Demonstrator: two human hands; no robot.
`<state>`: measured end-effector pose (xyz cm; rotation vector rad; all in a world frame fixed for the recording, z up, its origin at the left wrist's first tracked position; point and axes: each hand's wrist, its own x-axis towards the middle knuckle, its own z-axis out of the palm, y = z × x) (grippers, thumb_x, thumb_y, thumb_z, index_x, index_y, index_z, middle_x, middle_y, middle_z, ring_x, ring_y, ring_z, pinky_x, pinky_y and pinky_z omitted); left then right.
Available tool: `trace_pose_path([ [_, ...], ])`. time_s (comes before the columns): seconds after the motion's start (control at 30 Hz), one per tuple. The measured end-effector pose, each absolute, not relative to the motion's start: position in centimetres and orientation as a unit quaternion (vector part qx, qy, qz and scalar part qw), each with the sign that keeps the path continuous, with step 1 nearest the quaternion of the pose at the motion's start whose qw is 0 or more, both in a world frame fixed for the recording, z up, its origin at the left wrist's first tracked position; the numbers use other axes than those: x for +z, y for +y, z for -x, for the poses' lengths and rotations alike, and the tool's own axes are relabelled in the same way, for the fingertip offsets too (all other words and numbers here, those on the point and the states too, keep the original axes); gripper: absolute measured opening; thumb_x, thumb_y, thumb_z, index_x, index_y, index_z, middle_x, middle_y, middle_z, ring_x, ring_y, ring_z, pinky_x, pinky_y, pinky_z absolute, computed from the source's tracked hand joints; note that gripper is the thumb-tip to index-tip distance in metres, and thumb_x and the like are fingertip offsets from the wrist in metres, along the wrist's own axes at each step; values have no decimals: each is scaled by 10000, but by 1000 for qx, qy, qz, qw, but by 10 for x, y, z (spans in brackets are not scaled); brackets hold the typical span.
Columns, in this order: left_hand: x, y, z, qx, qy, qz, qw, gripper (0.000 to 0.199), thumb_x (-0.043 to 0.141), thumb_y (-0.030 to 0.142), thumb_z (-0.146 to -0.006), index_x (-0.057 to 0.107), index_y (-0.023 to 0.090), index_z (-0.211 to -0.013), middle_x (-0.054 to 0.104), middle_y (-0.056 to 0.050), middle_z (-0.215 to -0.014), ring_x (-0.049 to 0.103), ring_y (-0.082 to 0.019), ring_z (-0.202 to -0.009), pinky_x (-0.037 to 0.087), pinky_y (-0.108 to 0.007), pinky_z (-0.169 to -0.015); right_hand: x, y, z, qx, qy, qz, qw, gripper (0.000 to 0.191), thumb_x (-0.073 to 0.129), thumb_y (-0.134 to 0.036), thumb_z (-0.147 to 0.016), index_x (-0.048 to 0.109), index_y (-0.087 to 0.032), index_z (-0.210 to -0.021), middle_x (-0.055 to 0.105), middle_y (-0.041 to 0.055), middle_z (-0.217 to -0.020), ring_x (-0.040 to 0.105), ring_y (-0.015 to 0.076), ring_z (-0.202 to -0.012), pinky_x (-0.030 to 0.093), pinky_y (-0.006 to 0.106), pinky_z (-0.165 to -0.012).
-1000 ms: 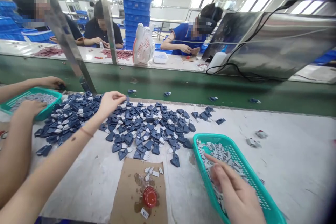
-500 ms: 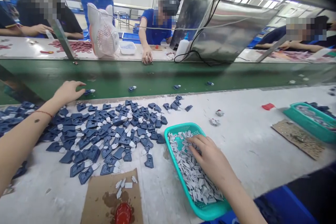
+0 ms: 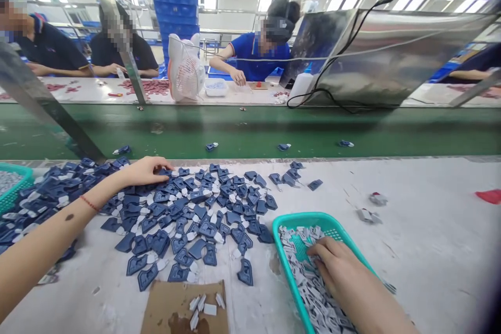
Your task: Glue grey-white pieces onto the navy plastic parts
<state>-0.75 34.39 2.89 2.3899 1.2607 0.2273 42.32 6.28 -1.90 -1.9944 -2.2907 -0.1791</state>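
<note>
While your white table (image 3: 430, 250) spreads before you with the green belt (image 3: 176, 138) along its far edge, the teal basket (image 3: 309, 216) sits on the right, and the cardboard (image 3: 160, 305) lies to its left. Your left hand (image 3: 146, 171) arches, fingers curled, over the far side of the scattered blue parts (image 3: 207, 228), and your right hand (image 3: 338, 261) dips into the basket among the grey parts (image 3: 313, 295); whether either pinches a piece, I cannot tell.

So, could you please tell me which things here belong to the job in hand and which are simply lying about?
Likely in use:
dark blue pieces by the left hand
grey pieces
green basket with the right hand in it

Seemingly just lying about:
red scrap at the right edge
white bag on the far side
</note>
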Motion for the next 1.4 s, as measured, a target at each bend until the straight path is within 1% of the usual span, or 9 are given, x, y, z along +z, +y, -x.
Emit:
trace_pose_path([
  [0.13, 39, 352, -18, 101, 452, -864, 198, 442, 542, 583, -833, 782, 213, -859, 756, -79, -1039, 676, -274, -957, 524, -316, -840, -11, 64, -422, -45, -758, 646, 82, 243, 441, -158, -918, 670, -216, -860, 692, 98, -867, 673, 287, -794, 543, 395, -652],
  [0.3, 32, 394, -83, 138, 492, -840, 184, 339, 550, 380, -953, 653, 170, -1199, 674, -96, -1224, 650, -247, -1043, 512, -419, -940, 3, 56, -416, 79, -708, 682, 165, 225, 440, -303, -980, 654, -245, -942, 700, 73, -902, 688, 260, -849, 574, 368, -697],
  [0.4, 20, 407, -117, 137, 519, -819, 203, 350, 619, 333, -945, 599, 158, -1248, 624, -111, -1269, 632, -251, -1098, 523, -481, -942, 12, 48, -405, 164, -653, 707, 216, 230, 461, -341, -976, 669, -253, -1019, 695, 67, -935, 691, 233, -832, 580, 344, -708],
  [0.6, 23, 396, -128, 194, 564, -745, 300, 286, 619, 320, -946, 622, 154, -1179, 641, -94, -1194, 647, -227, -1022, 555, -430, -871, 19, 38, -384, 231, -579, 725, 294, 236, 533, -352, -927, 735, -243, -979, 720, 75, -939, 699, 247, -843, 575, 365, -728],
  [0.8, 73, 309, -101, 299, 521, -640, 479, 215, 437, 256, -904, 571, 118, -1001, 635, -67, -818, 546, -124, -559, 498, -281, -544, 22, 31, -363, 265, -528, 714, 376, 144, 628, -305, -877, 762, -258, -898, 760, 58, -959, 726, 244, -862, 587, 336, -740],
  [0.93, 79, 202, -90, 256, 442, -563, 650, 248, 572, 411, -787, 576, 180, -879, 442, 38, -603, 355, -81, -411, 311, -210, -362, 34, 27, -328, 239, -553, 662, 445, 126, 672, -235, -867, 782, -294, -859, 765, 31, -906, 714, 227, -883, 570, 302, -763],
  [1.07, 56, 112, -86, 163, 396, -524, 737, 325, 722, 453, -746, 679, 181, -919, 376, 80, -535, 306, -63, -419, 283, -184, -388, 47, 22, -279, 264, -585, 586, 495, 180, 684, -153, -864, 776, -308, -867, 758, 9, -874, 714, 193, -842, 564, 267, -761],
  [1.3, 28, 54, -62, 249, 446, -423, 748, 394, 737, 550, -743, 704, 169, -841, 510, 37, -537, 343, -74, -434, 271, -194, -405, 42, 10, -223, 300, -603, 539, 506, 210, 665, -94, -867, 778, -270, -870, 751, 27, -856, 723, 179, -800, 578, 248, -723],
  [1.4, 24, 43, -52, 278, 463, -446, 714, 295, 738, 475, -759, 711, 181, -764, 596, -2, -579, 456, -111, -490, 361, -219, -465, 34, 2, -211, 321, -594, 550, 491, 203, 662, -112, -868, 788, -271, -874, 752, 44, -874, 723, 195, -813, 586, 275, -744],
])
